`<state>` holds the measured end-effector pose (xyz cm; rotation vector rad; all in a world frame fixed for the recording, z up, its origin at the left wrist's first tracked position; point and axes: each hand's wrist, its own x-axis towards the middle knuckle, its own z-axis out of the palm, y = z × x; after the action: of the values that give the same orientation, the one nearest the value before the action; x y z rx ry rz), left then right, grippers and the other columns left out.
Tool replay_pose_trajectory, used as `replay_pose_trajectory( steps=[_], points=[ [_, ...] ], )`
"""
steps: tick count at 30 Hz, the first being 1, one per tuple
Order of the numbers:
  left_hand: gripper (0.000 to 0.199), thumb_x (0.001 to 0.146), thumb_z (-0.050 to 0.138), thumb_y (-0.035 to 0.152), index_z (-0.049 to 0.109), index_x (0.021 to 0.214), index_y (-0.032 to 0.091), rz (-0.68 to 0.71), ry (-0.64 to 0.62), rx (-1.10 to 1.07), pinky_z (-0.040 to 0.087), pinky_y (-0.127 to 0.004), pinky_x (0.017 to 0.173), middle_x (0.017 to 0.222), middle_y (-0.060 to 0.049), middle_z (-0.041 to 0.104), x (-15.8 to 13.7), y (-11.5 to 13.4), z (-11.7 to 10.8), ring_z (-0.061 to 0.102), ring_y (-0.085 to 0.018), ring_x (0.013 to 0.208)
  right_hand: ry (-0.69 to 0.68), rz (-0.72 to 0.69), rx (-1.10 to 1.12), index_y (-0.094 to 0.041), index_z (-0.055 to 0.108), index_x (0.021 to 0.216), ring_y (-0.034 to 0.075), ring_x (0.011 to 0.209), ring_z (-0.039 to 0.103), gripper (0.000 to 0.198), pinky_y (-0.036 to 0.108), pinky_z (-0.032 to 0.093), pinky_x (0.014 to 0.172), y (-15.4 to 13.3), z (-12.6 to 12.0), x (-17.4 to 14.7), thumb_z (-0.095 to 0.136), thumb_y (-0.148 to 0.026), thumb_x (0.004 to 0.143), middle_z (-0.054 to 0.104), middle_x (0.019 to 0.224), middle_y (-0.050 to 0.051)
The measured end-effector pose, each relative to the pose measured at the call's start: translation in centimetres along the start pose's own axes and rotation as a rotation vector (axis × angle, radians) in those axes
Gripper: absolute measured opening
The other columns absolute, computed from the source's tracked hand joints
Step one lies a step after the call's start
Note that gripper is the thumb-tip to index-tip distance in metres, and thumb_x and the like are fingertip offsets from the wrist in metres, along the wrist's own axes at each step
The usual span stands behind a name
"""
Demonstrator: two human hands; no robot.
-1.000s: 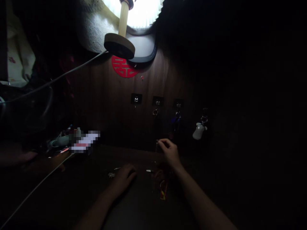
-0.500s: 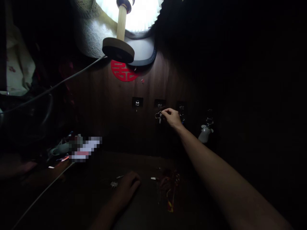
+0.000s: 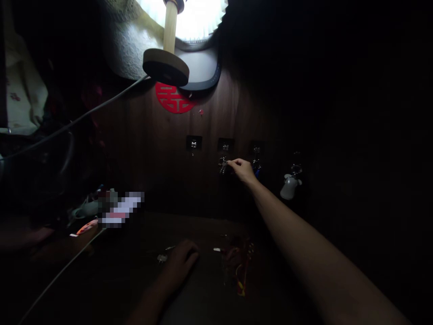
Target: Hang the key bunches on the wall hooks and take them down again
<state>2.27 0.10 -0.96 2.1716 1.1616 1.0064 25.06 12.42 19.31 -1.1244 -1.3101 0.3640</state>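
The scene is very dark. My right hand (image 3: pixel 242 170) is stretched out to the wooden wall panel, its fingertips pinching a small bunch of keys (image 3: pixel 223 165) that hangs under a dark hook plate (image 3: pixel 225 145). My left hand (image 3: pixel 181 262) rests palm down on the dark tabletop, fingers loosely curled, with a small metal piece (image 3: pixel 161 258) just to its left. A tangle of red and yellow cord (image 3: pixel 239 266) lies on the table to the right of that hand.
Two more hook plates (image 3: pixel 194 143) flank the middle one; a white keychain figure (image 3: pixel 290 186) hangs at the right. A lit lamp with a wooden base (image 3: pixel 165 67) stands above, over a red paper cut-out (image 3: pixel 174 99). A cable (image 3: pixel 67 124) and clutter (image 3: pixel 101 207) fill the left.
My right hand rose from just above the table to the wall hooks carrying a key, and now holds the key bunch at the middle hook. The left hand stayed put.
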Motion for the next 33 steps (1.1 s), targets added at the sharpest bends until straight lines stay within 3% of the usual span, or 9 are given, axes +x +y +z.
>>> replay_pose_trajectory(
  steps=[8,18,27,33],
  points=[
    [0.016,0.083,0.045,0.028,0.058,0.081,0.019,-0.009,-0.044,0.012,0.043,-0.030,0.079,0.090,-0.005,0.064,0.0,0.1,-0.2,0.057,-0.018,0.087,-0.033,0.080,0.091,-0.017,0.057,0.065,0.012,0.057,0.056,0.009,0.023,0.044,0.049,1.8,-0.4,-4.8,0.060,-0.026,0.062,0.058,0.054,-0.002],
    [0.014,0.083,0.045,0.025,0.059,0.083,0.020,-0.009,-0.065,0.030,0.042,-0.030,0.082,0.094,-0.005,0.063,-0.2,0.3,-0.5,0.057,-0.018,0.090,-0.116,0.203,0.106,-0.018,0.059,0.064,0.015,0.055,0.056,0.018,0.027,0.043,0.053,5.8,-1.3,-12.6,0.058,-0.035,0.056,0.059,0.054,-0.002],
    [0.012,0.081,0.048,0.024,0.059,0.084,0.020,-0.015,-0.035,0.024,0.043,-0.029,0.083,0.092,-0.004,0.063,-0.3,0.8,-0.7,0.057,-0.017,0.089,-0.130,0.060,-0.109,-0.019,0.061,0.069,0.020,0.072,0.059,0.023,0.031,0.044,0.069,9.3,-2.3,-17.9,0.051,-0.040,0.065,0.065,0.070,0.003],
    [0.014,0.081,0.047,0.024,0.060,0.087,0.021,-0.005,-0.024,0.029,0.043,-0.029,0.083,0.094,-0.003,0.064,-0.5,1.0,-0.6,0.058,-0.017,0.090,-0.178,0.055,-0.230,-0.022,0.062,0.072,0.019,0.066,0.059,0.021,0.030,0.043,0.063,10.6,-2.5,-19.3,0.048,-0.037,0.070,0.065,0.070,0.002]
  ],
)
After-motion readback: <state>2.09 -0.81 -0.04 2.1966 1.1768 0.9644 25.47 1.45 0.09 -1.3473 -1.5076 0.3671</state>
